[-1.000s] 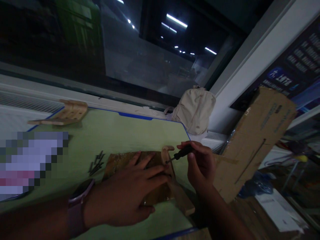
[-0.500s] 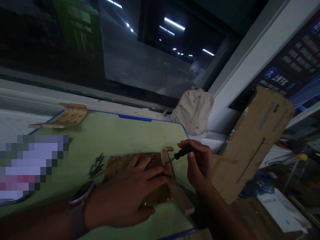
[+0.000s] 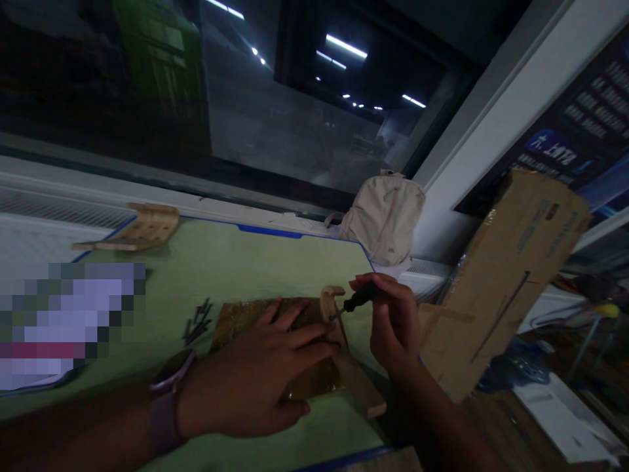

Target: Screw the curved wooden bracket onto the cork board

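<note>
Spread left hand [image 3: 250,387] pins the wooden panel [image 3: 255,316]; the right hand [image 3: 393,321], at 2 o'clock, pinches a screwdriver [image 3: 361,298], tip at the curved wooden piece [image 3: 327,303].

Right hand [image 3: 393,324] holding screwdriver [image 3: 358,299] at curved wooden piece [image 3: 329,303], left hand [image 3: 255,373] pressing wooden panel [image 3: 243,318]

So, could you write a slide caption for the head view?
The left hand steadies a wooden board on a green mat while the right hand holds a black-handled screwdriver to a curved wooden piece.
</note>
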Demonstrator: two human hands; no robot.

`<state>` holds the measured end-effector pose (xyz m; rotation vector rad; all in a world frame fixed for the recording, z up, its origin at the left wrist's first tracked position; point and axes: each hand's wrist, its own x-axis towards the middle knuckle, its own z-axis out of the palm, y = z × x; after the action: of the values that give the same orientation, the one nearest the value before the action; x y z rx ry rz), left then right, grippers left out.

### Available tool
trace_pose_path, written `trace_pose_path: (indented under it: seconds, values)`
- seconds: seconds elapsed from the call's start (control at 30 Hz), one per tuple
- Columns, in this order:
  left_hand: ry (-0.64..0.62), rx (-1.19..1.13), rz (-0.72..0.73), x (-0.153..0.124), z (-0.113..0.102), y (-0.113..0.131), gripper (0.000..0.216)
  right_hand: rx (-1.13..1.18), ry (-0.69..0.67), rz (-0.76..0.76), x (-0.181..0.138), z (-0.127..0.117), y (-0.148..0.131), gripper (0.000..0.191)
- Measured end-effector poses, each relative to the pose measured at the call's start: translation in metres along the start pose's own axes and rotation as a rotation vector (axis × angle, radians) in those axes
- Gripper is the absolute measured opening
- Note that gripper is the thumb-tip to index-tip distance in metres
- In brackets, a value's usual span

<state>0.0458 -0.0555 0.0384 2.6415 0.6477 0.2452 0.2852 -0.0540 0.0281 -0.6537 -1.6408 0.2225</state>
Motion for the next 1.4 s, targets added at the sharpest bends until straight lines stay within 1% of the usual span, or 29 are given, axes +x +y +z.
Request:
trace_pose_path:
  seconds: [0.1,0.17,0.23,0.33,0.4,0.47,0.53,0.67,0.77,0.87,0.97,1.03,1.17,1.23,1.33,1.4]
  values:
    - [0.012,-0.007,0.013,0.000,0.002,-0.002,0.079,0.032,0.007,0.056,0.000,0.003,-0.003,0.030]
    - [0.019,-0.006,0.023,0.000,0.004,-0.003,0.080,0.037,0.035,0.071,0.001,0.004,-0.003,0.028]
    - [0.020,-0.005,0.024,-0.001,0.005,-0.003,0.080,0.026,0.061,0.049,0.002,0.002,-0.002,0.030]
    - [0.023,0.003,0.021,-0.002,0.005,-0.003,0.079,-0.039,0.068,-0.030,0.002,-0.004,0.001,0.035]
    - [0.025,0.011,0.021,-0.001,0.004,-0.003,0.078,-0.102,0.075,-0.055,0.001,-0.007,0.002,0.029]
    - [0.024,0.017,0.025,-0.001,0.004,-0.003,0.077,-0.134,0.085,-0.040,-0.001,-0.008,0.002,0.024]
    - [0.027,0.018,0.030,-0.001,0.004,-0.003,0.078,-0.114,0.073,0.002,-0.001,-0.005,0.001,0.024]
    - [0.037,0.017,0.032,-0.001,0.005,-0.004,0.077,0.017,0.028,0.058,0.001,0.001,-0.002,0.028]
    - [0.035,0.018,0.034,-0.001,0.006,-0.004,0.078,0.036,0.055,0.053,0.003,0.000,-0.002,0.028]
    - [0.025,0.016,0.032,-0.001,0.005,-0.004,0.079,-0.015,0.102,0.028,0.004,-0.003,0.001,0.031]
    - [0.019,0.023,0.029,-0.001,0.004,-0.003,0.078,-0.098,0.093,-0.003,0.003,-0.004,0.003,0.023]
    - [0.017,0.029,0.027,-0.001,0.003,-0.002,0.077,-0.101,0.073,-0.001,0.002,-0.003,0.002,0.021]
    - [0.006,0.026,0.018,0.000,0.002,-0.001,0.077,0.001,0.025,0.056,0.001,0.001,0.000,0.025]
    - [0.007,0.028,0.017,0.000,0.002,-0.001,0.079,0.023,0.026,0.074,0.002,0.001,0.001,0.028]
    - [0.012,0.027,0.018,-0.001,0.003,-0.002,0.080,-0.031,0.078,0.021,0.003,-0.001,0.003,0.035]
    - [0.018,0.022,0.017,-0.001,0.004,-0.003,0.081,-0.082,0.097,-0.032,0.003,-0.003,0.005,0.036]
